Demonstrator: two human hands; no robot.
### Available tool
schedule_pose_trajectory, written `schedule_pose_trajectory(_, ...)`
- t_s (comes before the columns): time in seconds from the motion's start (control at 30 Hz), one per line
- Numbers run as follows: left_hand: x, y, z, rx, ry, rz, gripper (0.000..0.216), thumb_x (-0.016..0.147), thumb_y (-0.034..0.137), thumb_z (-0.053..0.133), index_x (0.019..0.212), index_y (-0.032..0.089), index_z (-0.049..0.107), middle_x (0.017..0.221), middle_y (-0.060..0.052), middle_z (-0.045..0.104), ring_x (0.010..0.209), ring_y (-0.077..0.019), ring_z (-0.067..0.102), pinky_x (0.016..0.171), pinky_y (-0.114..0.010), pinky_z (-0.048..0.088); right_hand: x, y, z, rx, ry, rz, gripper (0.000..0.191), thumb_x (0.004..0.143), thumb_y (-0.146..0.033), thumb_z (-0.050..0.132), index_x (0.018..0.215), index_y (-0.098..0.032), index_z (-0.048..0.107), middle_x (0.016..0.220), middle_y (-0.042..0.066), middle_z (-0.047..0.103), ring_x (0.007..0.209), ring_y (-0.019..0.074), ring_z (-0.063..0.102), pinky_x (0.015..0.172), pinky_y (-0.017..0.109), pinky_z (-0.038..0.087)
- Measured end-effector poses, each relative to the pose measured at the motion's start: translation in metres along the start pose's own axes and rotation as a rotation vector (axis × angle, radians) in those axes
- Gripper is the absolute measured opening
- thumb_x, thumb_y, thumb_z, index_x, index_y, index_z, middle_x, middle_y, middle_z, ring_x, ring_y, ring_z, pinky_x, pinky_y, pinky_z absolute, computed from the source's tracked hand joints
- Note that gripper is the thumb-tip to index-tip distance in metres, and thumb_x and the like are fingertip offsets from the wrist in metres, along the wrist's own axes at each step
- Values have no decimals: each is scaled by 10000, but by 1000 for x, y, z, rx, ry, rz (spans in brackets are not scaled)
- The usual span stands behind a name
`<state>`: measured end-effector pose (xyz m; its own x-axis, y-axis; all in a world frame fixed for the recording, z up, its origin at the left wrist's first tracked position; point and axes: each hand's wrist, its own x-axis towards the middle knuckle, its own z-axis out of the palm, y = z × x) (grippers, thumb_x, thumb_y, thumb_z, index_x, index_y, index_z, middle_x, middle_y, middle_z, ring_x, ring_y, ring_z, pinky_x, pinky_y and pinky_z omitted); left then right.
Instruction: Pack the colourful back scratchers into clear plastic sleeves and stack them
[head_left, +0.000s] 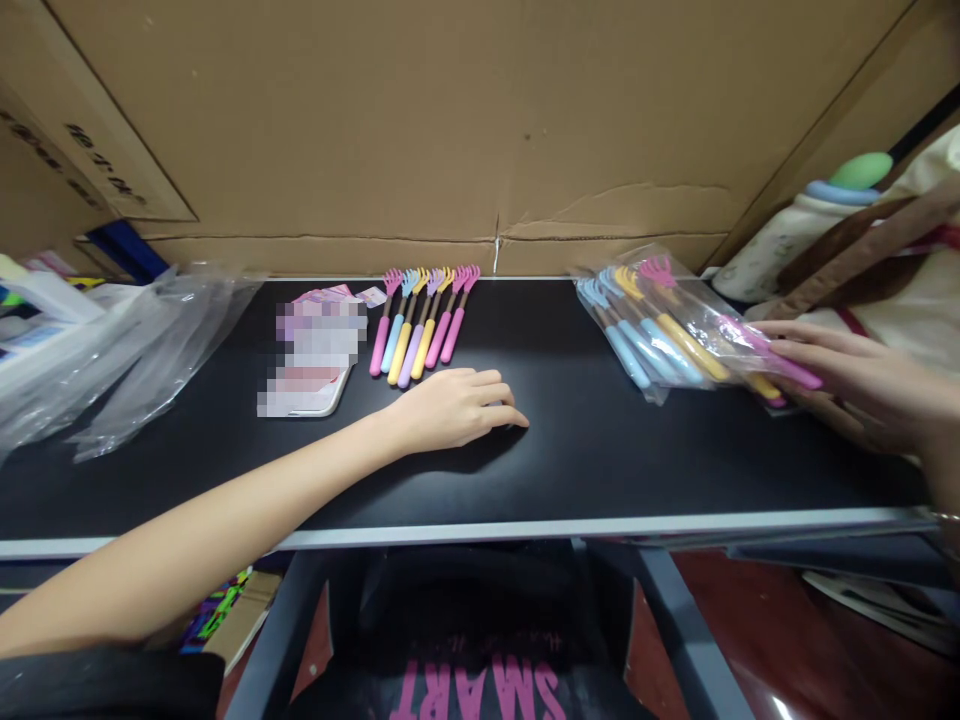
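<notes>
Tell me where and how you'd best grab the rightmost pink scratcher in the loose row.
Pinch the rightmost pink scratcher by its thick handle, probably from the right: tabletop shows on that side, while another pink scratcher lies close on its left. The handle points toward the person; the claw away.

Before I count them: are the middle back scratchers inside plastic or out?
Out: the back scratchers lie bare on the black tabletop, no film covering them.

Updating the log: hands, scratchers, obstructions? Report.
Left hand looks empty, near loose scratchers. Right hand at bagged scratchers, hold unclear. Bottle beyond right hand, not visibly blocking.
</notes>
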<state>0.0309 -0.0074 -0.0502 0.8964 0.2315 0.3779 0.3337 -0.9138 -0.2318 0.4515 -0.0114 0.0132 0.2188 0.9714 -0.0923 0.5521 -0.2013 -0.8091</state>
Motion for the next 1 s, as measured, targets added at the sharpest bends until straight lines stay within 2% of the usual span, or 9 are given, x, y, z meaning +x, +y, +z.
schedule_pose_trajectory(0.23,2,2,-4,-44,-15,-51,261,953,141,499,1117,241,675,958,-15,668,815,-138,574,627,-242,420,30,21,-18,-349,-92,-206,318,886,-319,578,1170,-212,670,1299,169,642,1116,247,614,873,331,467)
schedule_pose_trajectory(0.33,1,2,-4,-47,-21,-61,263,955,145,495,1119,248,673,961,-13,668,829,-135,582,610,-232,410,37,21,-18,-513,-105,-250,330,847,-314,579,1130,-182,686,1198,157,697,1016,258,646,841,352,464)
schedule_pose_trajectory(0.47,1,2,-3,-37,-17,-63,276,956,150,482,1127,261,667,961,-4,669,832,-121,589,590,-234,393,22,4,-6,-812,221,-249,372,810,-408,578,1097,-209,706,907,128,741,709,260,634,637,366,437)
schedule_pose_trajectory(0.53,1,1,-2,-34,-6,-66,280,957,151,478,1124,270,669,958,4,670,823,-116,589,578,-241,384,9,-10,5,-879,354,-347,395,830,-430,545,1125,-217,698,819,123,722,690,264,619,571,341,391)
schedule_pose_trajectory(0.6,1,1,-1,-35,9,-66,276,960,156,475,1114,274,672,952,11,673,814,-116,589,573,-248,379,-2,-24,21,-861,392,-468,372,840,-392,526,1130,-233,695,812,117,724,673,250,621,554,326,373)
schedule_pose_trajectory(0.67,1,1,-1,-34,21,-65,269,963,164,475,1106,273,675,945,12,674,808,-119,589,569,-252,375,-11,-38,40,-821,305,-659,340,868,-392,491,1086,-238,701,867,103,735,669,229,636,560,316,389)
schedule_pose_trajectory(0.83,2,1,-1,-14,-5,-65,271,958,155,479,1110,271,671,960,-5,672,817,-119,590,568,-235,376,-25,-69,103,-809,-10,-1107,302,973,-338,421,1080,-228,681,1024,85,737,950,247,667,743,331,448)
schedule_pose_trajectory(0.9,2,1,-1,-8,-9,-61,274,952,148,481,1114,267,668,970,-10,672,825,-121,591,575,-229,387,-26,-77,129,-789,-183,-1251,285,978,-301,413,1014,-217,683,902,69,721,837,212,659,694,311,435)
schedule_pose_trajectory(1.0,1,1,-1,3,-4,-53,271,948,146,484,1113,258,666,976,-12,673,834,-127,594,595,-231,406,-24,-84,161,-843,-333,-1395,253,969,-237,421,937,-209,670,802,52,682,763,196,618,665,306,419)
